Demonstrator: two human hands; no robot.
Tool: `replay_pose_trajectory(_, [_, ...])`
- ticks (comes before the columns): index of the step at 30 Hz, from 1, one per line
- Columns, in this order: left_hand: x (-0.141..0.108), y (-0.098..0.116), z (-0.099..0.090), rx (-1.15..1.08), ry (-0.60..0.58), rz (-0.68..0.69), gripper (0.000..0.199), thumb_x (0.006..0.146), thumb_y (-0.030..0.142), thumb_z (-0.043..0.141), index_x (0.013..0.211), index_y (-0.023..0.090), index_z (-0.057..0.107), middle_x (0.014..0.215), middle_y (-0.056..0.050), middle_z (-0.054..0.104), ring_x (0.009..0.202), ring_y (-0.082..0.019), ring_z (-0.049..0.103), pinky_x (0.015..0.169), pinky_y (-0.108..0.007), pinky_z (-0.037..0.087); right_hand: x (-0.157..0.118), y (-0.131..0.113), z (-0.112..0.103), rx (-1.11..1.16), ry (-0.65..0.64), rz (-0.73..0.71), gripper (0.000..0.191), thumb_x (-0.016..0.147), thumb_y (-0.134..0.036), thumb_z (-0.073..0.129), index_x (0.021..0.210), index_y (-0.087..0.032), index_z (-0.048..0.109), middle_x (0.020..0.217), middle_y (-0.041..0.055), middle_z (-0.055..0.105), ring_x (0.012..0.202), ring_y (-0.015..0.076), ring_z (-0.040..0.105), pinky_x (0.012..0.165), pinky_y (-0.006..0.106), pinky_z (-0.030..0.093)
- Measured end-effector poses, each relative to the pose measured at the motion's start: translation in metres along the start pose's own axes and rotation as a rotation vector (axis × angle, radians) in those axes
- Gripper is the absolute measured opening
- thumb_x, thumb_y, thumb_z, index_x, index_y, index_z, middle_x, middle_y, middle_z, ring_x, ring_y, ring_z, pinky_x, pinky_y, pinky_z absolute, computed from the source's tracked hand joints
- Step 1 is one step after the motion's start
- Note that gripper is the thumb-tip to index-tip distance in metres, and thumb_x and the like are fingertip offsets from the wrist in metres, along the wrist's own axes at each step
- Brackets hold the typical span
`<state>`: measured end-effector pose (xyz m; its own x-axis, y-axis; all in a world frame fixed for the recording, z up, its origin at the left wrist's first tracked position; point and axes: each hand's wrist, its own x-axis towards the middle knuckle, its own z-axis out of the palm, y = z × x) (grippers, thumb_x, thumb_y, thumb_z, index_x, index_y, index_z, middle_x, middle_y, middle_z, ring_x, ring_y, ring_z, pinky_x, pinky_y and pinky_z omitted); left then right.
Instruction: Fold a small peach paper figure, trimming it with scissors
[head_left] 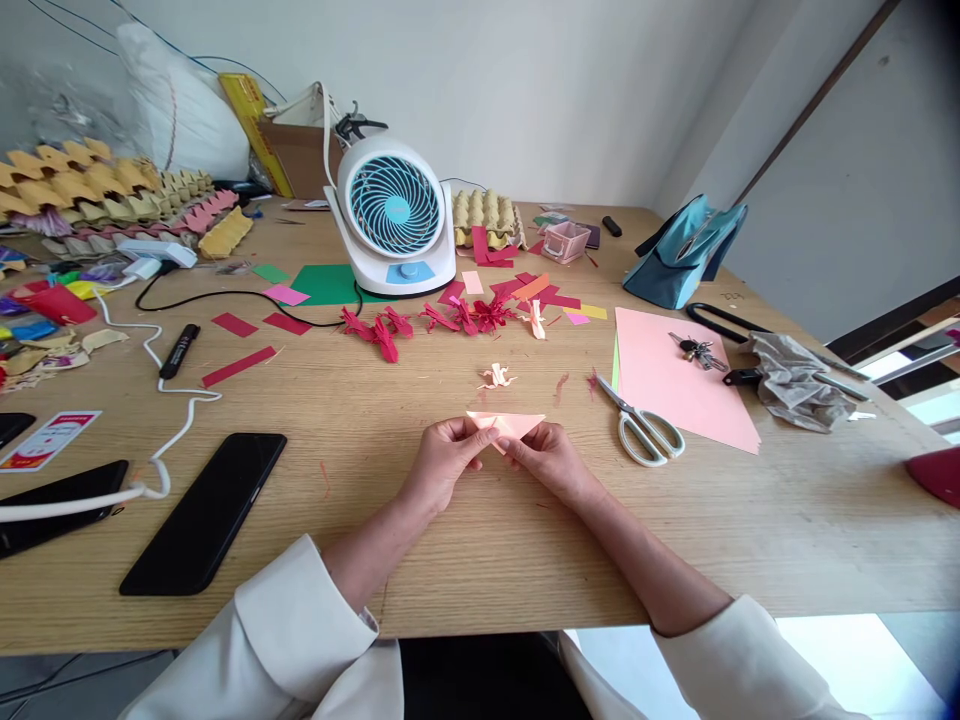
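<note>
Between my two hands is a small pale-pink folded paper (pixel 517 424), its long edge on the far side and its point toward me. My left hand (pixel 448 455) pinches its left part with the thumb on top. On the right side, my right hand (pixel 551 458) grips it in the same way; the fingers beneath are partly hidden. Just beyond lies a small pale-pink folded paper figure (pixel 497 376). Farther back, another pale one (pixel 535 320) sits beside several red folded paper figures (pixel 386 335). Scissors (pixel 649 430) with pale handles rest to the right of my right hand.
A white fan (pixel 397 210) stands at the back. Pink paper sheets (pixel 675 370) with keys (pixel 697 352) on them lie right, near a teal bag (pixel 686 255). A black phone (pixel 206 510) and a white cable (pixel 176 430) are left. Egg trays (pixel 82 185) pile up back left.
</note>
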<state>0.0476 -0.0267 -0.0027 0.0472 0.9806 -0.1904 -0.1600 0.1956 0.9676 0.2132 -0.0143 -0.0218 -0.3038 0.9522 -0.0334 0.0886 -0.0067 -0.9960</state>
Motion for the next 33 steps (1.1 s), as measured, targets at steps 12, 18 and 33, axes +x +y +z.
replay_pose_trajectory(12, [0.006,0.006,-0.006,0.081,0.073,0.103,0.038,0.061,0.042,0.083,0.054,0.015,0.058,0.052,0.005,0.047,0.048,-0.006,0.039,0.045,-0.021,0.033,-0.001,-0.007,0.000,-0.046,-0.014,0.013,0.045,0.071,-0.058,0.073,0.060,-0.016,0.060,0.054,-0.0001,0.057,0.047,0.0095,0.043,0.046,0.024,0.031])
replay_pose_trajectory(18, [0.011,0.015,-0.012,-0.089,0.143,0.055,0.038,0.052,0.039,0.088,0.057,0.014,0.061,0.058,0.003,0.053,0.053,-0.006,0.042,0.045,-0.019,0.033,-0.002,-0.004,-0.001,-0.066,0.000,-0.001,0.044,0.076,-0.057,0.067,0.060,-0.017,0.058,0.053,0.0003,0.055,0.047,0.0096,0.041,0.046,0.025,0.028])
replay_pose_trajectory(33, [0.005,0.001,-0.003,0.098,-0.076,0.059,0.036,0.070,0.048,0.076,0.070,0.013,0.066,0.067,-0.001,0.058,0.060,-0.009,0.047,0.048,-0.019,0.041,0.000,-0.007,0.002,0.071,0.039,0.013,0.043,0.065,-0.056,0.078,0.065,-0.016,0.060,0.057,-0.0009,0.057,0.052,0.0097,0.045,0.049,0.023,0.034])
